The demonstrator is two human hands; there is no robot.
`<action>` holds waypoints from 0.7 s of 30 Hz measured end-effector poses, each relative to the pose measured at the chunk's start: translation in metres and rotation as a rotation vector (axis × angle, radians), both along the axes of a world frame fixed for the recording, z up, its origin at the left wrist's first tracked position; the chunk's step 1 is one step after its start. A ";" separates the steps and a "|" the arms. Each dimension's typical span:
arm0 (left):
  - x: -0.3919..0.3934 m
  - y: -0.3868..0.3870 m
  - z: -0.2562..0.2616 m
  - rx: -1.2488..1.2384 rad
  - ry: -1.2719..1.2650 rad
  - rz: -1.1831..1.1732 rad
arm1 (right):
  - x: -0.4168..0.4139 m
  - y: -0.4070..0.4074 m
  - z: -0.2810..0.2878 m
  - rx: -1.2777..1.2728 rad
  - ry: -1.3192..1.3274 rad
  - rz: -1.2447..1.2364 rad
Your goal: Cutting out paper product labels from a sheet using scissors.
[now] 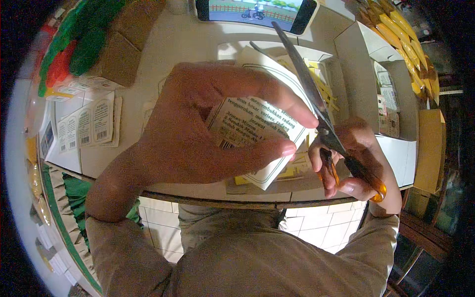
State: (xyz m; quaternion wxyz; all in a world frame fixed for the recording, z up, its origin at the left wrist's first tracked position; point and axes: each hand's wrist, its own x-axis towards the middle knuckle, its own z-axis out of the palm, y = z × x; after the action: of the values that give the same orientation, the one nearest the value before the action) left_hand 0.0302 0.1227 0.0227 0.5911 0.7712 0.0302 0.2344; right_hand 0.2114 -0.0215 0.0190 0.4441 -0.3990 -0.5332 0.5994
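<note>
My left hand grips a printed white paper label between thumb and fingers, held up above the table. The label bears dark text, a barcode and a double border line. In my right hand is a pair of scissors with amber handles, fingers in the loops. The scissors' blades are spread, one in front of the label's right edge; a second dark tip shows behind its top. Under my hands lies a white box or tray with yellow paper scraps, partly hidden.
A phone with a lit screen stands at the far edge. On the left are more labels and a cardboard box near green and red packets. To the right, a white box holds small labelled packs; yellow packets sit behind.
</note>
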 end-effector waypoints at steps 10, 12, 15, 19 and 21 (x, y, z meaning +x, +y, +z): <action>0.000 -0.002 0.001 -0.015 -0.010 0.026 | -0.007 -0.002 0.005 -0.095 0.061 -0.100; -0.001 -0.002 0.002 -0.022 0.013 0.043 | -0.007 -0.002 0.004 -0.084 0.040 -0.103; -0.001 -0.001 0.002 0.002 0.012 0.034 | -0.002 0.000 0.008 -0.094 -0.028 -0.057; 0.000 0.000 0.001 0.095 -0.012 0.053 | -0.007 -0.003 0.005 -0.074 0.021 -0.153; 0.000 0.000 0.000 0.042 -0.004 0.048 | -0.007 -0.001 0.006 -0.108 0.073 -0.146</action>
State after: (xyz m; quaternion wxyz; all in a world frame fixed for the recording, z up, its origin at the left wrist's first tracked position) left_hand 0.0298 0.1226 0.0230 0.5691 0.7819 0.0426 0.2508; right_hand 0.2040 -0.0225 0.0252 0.4835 -0.4382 -0.4531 0.6073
